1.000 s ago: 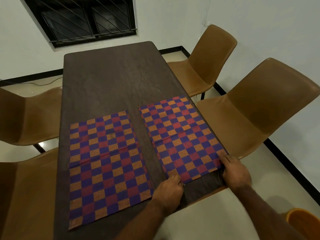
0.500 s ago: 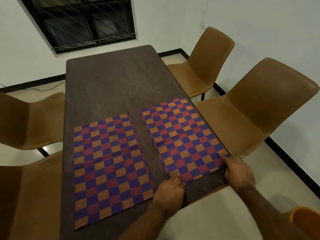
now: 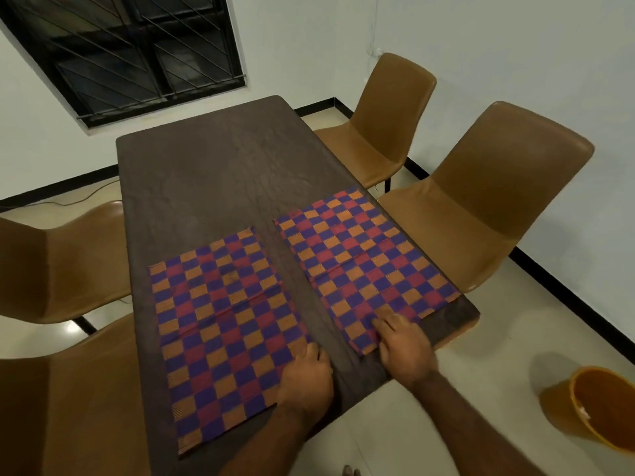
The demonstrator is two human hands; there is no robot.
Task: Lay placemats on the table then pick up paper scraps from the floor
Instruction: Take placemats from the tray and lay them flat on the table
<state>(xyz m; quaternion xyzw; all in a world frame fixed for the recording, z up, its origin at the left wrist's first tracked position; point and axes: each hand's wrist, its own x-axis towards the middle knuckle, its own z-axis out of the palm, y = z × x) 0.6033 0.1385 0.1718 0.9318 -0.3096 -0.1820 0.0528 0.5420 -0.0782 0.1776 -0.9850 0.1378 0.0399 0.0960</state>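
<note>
Clearly both checked placemats lie flat on the dark wooden table [image 3: 213, 173], side by side with a bare strip of wood between them, each set before a tan chair [image 3: 494, 201] — places for people who would sit across from one another. The left hand [image 3: 305, 376] rests palm down, fingers loosely curled, on the near corner of the left placemat [image 3: 220, 321], apparently pinning it square. The right hand [image 3: 405, 345] lies spread on the near edge of the right placemat [image 3: 364, 262], fingers flat on the cloth, gripping nothing — smoothing or nudging, I would say. An orange bin [image 3: 598, 410] stands on the pale floor at the right, cut off by the frame; something white sits at its rim, too small to name. No paper scraps show on the visible floor, and the table hides much of it.
</note>
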